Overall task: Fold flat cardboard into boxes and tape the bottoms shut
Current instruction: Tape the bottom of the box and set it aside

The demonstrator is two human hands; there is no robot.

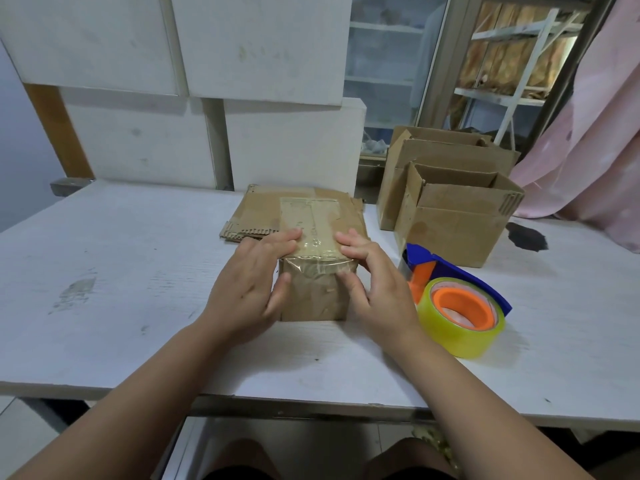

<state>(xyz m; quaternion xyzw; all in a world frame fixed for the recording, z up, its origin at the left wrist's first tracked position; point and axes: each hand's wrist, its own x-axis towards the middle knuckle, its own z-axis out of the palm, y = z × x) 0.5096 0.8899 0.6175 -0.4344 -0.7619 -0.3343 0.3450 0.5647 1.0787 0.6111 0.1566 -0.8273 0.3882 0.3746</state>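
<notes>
Brown cardboard, folded into a small box (313,299), stands on the white table (121,271) directly in front of the person, with a strip of clear tape (313,223) running along its top face and down over the near edge. The left hand (249,289) lies flat against the box's left side, fingers straight on top and thumb on the front. The right hand (377,289) presses likewise from the right, its thumb on the tape end; neither hand grips anything. A blue tape dispenser (457,271) lies just right of the box. Flat cardboard (256,209) lies behind it, and open finished boxes (453,223) stand to the rear right.
</notes>
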